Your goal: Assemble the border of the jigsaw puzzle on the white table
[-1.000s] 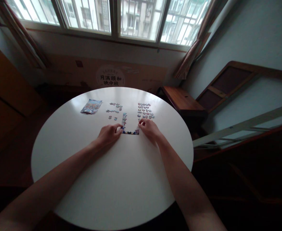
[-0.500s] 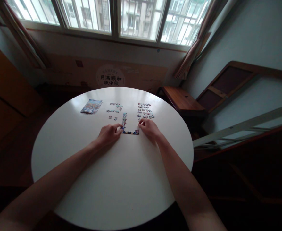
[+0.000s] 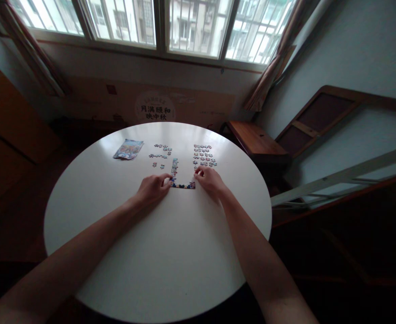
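Observation:
On the white round table [image 3: 150, 252] lies a partly joined jigsaw border [image 3: 182, 186], its bottom row and left column forming an L. My left hand [image 3: 153, 185] rests at its lower left corner, fingers curled, thumb and fingertips against the edge. At the right end, my right hand [image 3: 209, 179] pinches a small jigsaw piece just above the bottom row; the fingers mostly hide it. Loose jigsaw pieces [image 3: 203, 155] sit in rows beyond my right hand. More loose pieces [image 3: 160, 155] are spread beyond my left hand.
A printed puzzle bag [image 3: 128, 149] lies at the table's far left. Past the table's right rim stands a wooden bench [image 3: 257, 138]. A barred window [image 3: 157, 27] and curtains [image 3: 36, 49] are at the back.

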Tool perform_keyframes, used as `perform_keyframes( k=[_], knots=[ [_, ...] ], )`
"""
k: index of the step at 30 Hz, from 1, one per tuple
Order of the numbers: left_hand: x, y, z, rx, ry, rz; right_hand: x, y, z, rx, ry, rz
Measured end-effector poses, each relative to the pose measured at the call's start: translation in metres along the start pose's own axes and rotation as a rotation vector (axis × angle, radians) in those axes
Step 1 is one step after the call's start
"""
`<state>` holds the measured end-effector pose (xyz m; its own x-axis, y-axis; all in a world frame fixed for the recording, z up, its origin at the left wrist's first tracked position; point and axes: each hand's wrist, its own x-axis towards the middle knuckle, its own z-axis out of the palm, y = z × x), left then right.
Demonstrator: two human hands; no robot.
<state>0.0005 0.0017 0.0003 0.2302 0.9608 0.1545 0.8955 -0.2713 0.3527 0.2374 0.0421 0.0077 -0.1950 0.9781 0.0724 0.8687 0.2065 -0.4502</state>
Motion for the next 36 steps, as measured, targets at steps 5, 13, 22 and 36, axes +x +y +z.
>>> perform_keyframes(
  k=[5,13,22,36],
  knots=[
    [0.0,-0.001,0.0,-0.039,0.0,-0.007,0.0,0.0,0.0,-0.002,0.0,0.008],
    [0.011,-0.016,0.005,-0.5,0.076,-0.026,0.0,0.0,0.0,-0.01,-0.005,0.023],
    [0.055,-0.036,-0.035,-0.447,0.268,-0.09,-0.001,-0.003,-0.002,0.006,-0.021,0.026],
    [0.165,-0.08,-0.042,0.379,-0.106,-0.017,-0.002,-0.004,-0.001,0.021,-0.018,0.032]
  ],
)
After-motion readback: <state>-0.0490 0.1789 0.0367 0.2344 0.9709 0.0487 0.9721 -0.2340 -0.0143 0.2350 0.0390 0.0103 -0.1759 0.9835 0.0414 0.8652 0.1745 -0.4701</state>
